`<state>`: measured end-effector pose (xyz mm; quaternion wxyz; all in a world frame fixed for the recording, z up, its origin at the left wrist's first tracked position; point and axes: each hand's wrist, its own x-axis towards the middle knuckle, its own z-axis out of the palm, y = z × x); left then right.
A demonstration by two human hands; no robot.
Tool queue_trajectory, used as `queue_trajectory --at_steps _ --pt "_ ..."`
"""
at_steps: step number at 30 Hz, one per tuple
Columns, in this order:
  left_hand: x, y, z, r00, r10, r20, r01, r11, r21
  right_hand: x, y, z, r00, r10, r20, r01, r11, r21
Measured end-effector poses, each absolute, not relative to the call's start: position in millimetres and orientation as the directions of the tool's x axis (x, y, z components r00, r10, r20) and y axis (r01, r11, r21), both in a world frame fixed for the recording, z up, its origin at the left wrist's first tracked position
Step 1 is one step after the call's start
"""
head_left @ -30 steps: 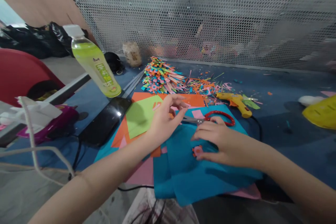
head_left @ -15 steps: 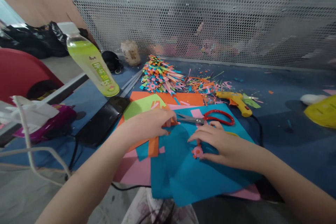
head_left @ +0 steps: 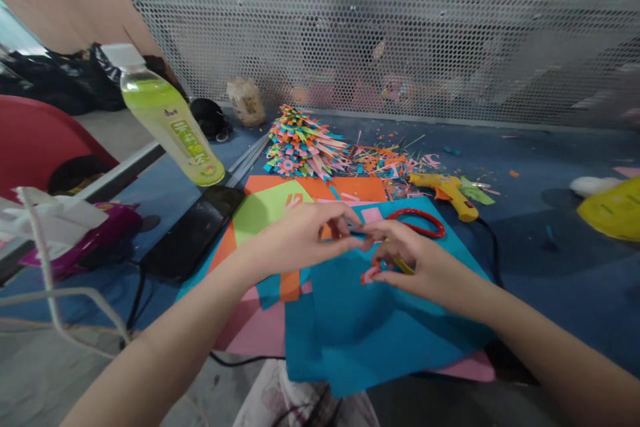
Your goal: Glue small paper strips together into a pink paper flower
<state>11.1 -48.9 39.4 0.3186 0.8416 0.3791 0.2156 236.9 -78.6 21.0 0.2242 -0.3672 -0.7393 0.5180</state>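
My right hand (head_left: 413,255) pinches a small pink-and-orange paper flower (head_left: 371,274) between thumb and a curled finger, just above the blue paper sheets (head_left: 370,347). Its index finger stretches left to meet the fingertips of my left hand (head_left: 315,230). My left thumb and fingers are drawn together there; whatever sits between them is too small to make out. Behind both hands lie red-handled scissors (head_left: 434,219), their blades mostly covered. Something yellow (head_left: 403,265) shows partly beneath my right hand. Orange paper strips (head_left: 289,285) rest under my left wrist.
A tree of layered coloured paper (head_left: 303,147) stands at the back beside paper scraps (head_left: 383,163). A yellow glue gun (head_left: 447,193) lies to the right with its cord. On the left are a green drink bottle (head_left: 173,123) and a black phone-like slab (head_left: 193,233).
My left hand has moved right, over the scissors, to meet my right hand. The paper flower has been lifted off the blue sheet into my right fingers and now shows tilted.
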Motion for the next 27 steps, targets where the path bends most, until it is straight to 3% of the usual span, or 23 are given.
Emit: queue_trajectory --at_steps 3,6,17,23,27 --pt "21 -55 32 0.636 0.770 0.040 0.357 -0.340 0.870 235 -74 16 -0.501 0.865 -0.001 0.219 0.126 -0.967" --pt "28 -55 23 0.610 0.792 0.002 0.243 -0.189 0.951 234 -71 16 -0.432 0.902 0.004 0.212 0.106 -0.972" --pt "33 -50 19 0.532 0.846 0.022 0.107 -0.093 0.990 232 -66 19 -0.305 0.952 0.018 0.245 0.097 -0.965" --pt "29 -50 21 0.542 0.838 0.061 0.238 -0.222 0.945 233 -65 19 -0.270 0.961 0.055 0.218 0.117 -0.969" --pt "14 -44 34 0.383 0.914 0.131 0.599 -0.354 0.718 242 -63 15 -0.299 0.945 0.132 0.298 0.224 -0.928"
